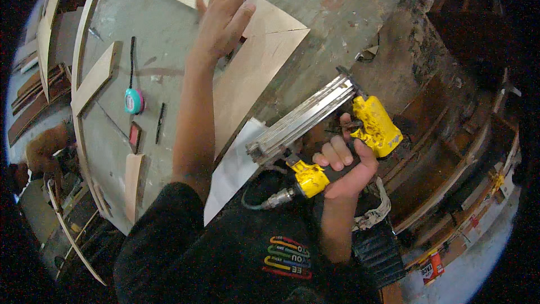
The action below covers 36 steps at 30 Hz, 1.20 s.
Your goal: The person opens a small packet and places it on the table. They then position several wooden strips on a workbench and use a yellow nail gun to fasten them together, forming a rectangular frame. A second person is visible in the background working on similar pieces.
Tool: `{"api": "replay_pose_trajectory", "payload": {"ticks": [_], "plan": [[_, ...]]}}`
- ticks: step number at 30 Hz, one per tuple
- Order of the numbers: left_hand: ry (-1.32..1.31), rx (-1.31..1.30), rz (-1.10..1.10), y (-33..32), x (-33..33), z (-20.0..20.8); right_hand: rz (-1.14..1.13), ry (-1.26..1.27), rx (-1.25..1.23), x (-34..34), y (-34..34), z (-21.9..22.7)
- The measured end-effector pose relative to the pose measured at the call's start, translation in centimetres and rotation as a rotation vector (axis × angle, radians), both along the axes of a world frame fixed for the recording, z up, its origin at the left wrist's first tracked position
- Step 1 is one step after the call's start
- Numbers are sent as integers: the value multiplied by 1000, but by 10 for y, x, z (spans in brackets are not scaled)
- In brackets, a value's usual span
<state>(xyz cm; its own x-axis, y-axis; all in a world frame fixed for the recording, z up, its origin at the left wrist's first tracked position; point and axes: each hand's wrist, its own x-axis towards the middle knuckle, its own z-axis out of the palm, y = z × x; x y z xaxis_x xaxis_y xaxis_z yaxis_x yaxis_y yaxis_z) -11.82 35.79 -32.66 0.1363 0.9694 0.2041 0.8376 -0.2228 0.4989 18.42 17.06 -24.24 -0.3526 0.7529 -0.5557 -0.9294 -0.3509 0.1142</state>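
My left hand (225, 19) lies with fingers spread on a pale wooden board (275, 19) at the top of the table. A second board (247, 81) meets it at an angled corner, with a thin dark seam between them. My right hand (351, 171) is wrapped round the grip of a yellow and silver nail gun (377, 126), held tilted in front of my body. A hose fitting (278, 198) joins the gun's lower end. The gun is apart from the boards. Under its lower end lies a white sheet (236, 160).
A turquoise tape measure (134, 101), a dark pen-like stick (161, 121) and a small red-faced block (135, 135) lie on the grey table (169, 45). Nearby are cut wood pieces (95, 81). Wooden frames (450, 191) stand at right; scraps are stacked at far left.
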Motion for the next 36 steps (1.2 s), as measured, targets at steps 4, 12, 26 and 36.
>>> {"api": "replay_pose_trajectory", "payload": {"ticks": [4,12,26,36], "plan": [[109,50,114,0,12,-7,18,15,-97,-16,11,-7],[55,157,70,18,16,-4,86,-4,-92,-27,30,-17],[62,126,-4,19,27,5,87,50,-56,-21,39,-16],[39,54,-7,16,28,7,131,22,-24,-17,40,-21]]}}
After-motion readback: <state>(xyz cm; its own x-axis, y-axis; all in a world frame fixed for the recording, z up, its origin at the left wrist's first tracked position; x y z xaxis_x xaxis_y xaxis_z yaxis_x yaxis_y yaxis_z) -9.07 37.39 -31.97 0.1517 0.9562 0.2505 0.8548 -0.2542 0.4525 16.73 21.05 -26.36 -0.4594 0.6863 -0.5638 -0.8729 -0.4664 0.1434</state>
